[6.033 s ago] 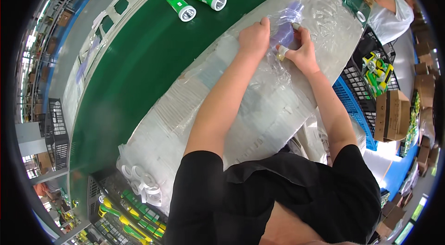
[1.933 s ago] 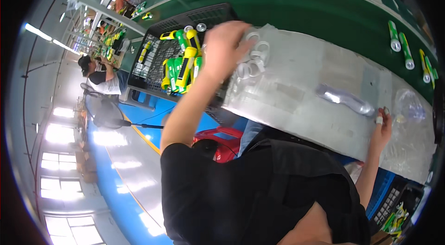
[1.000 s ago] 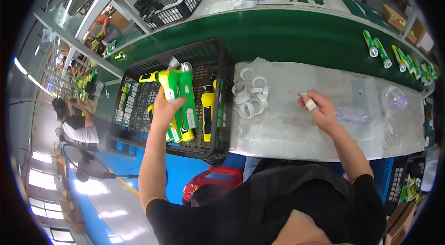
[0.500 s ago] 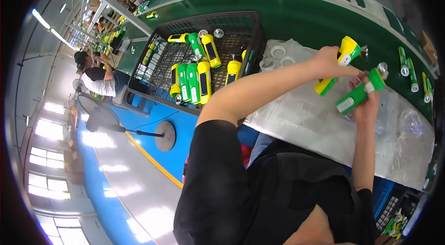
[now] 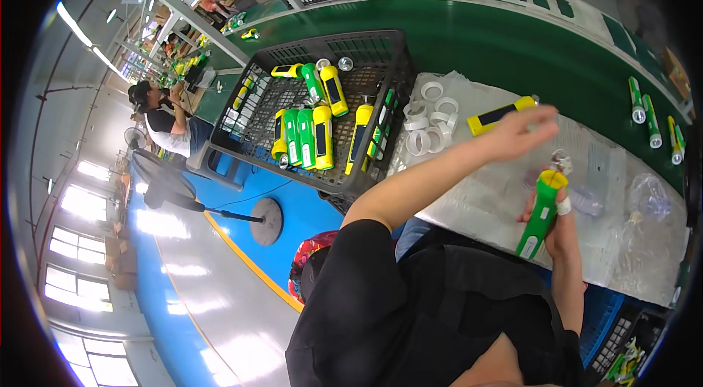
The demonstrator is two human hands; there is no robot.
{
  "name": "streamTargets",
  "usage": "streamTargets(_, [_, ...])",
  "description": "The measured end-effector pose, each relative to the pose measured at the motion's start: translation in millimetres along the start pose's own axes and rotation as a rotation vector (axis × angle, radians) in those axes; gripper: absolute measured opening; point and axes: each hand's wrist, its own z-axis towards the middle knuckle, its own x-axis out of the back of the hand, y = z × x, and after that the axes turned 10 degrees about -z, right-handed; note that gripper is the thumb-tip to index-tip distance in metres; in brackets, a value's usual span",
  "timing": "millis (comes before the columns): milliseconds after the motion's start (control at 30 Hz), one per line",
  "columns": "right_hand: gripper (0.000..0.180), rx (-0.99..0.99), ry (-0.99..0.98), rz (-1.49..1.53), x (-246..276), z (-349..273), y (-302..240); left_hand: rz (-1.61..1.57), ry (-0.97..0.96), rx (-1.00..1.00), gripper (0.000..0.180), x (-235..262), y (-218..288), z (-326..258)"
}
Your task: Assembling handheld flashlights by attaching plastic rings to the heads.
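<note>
My right hand (image 5: 560,229) is closed around a green flashlight (image 5: 540,217), tilted with its yellow-rimmed end away from me. A silver reflector piece (image 5: 562,161) shows just beyond that end. Against the same hand sits a white band (image 5: 563,206); whether it is a loose ring or worn on a finger, I cannot tell. My left hand (image 5: 521,134) hovers over the work surface with its fingers stretched out, holding nothing. Beyond it lies a yellow flashlight (image 5: 501,114) with a dark panel, its far end close to my fingers. Several white rings (image 5: 432,123) lie left of my left forearm.
A black crate (image 5: 344,183) with yellow and green flashlights stands at the left. Several green flashlights (image 5: 651,122) lie at the far right on the green bench (image 5: 469,35). Clear plastic bags (image 5: 648,200) cover the right side. A fan (image 5: 165,178) and a co-worker (image 5: 165,120) are farther left.
The yellow flashlight by my left hand has been let go and lies on the work surface. My left hand has opened. My right hand has brought the green flashlight closer to me and turned it.
</note>
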Motion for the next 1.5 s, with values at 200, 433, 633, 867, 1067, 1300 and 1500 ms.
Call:
streamTargets(200, [0.069, 0.127, -0.258, -0.304, -14.5, -6.3, 3.1, -0.330, -0.491, 0.349, 0.037, 9.0, 25.2, -24.4])
streamTargets(433, [0.064, 0.148, -0.288, -0.291, -34.2, -2.6, 5.1, -1.069, -0.242, 0.622, 0.046, 10.7, 30.1, -64.0])
streamTargets(633, [0.049, -0.062, -0.183, -0.182, -40.6, -10.5, 12.6, -0.562, 0.045, 0.220, 0.037, 17.0, 33.2, -72.9])
streamTargets(867, [0.040, 0.043, -0.162, -0.188, -43.3, -14.7, 27.7, -0.074, -0.513, -0.113, 0.019, 17.8, 53.4, -71.7])
streamTargets(1067, [0.037, 0.356, 0.113, -0.384, -35.1, -17.9, 54.1, 0.174, -0.563, -0.395, 0.050, -7.6, 41.5, -72.6])
streamTargets(1300, [0.045, 0.137, 0.146, -0.086, -7.1, -33.3, 33.5, 0.297, -0.211, -0.097, 0.053, -31.0, -25.7, -60.1])
streamTargets(1500, [0.045, 0.121, 0.194, -0.071, -1.4, -35.6, 30.9, 0.328, -0.326, -0.073, 0.056, -23.9, -54.4, -58.6])
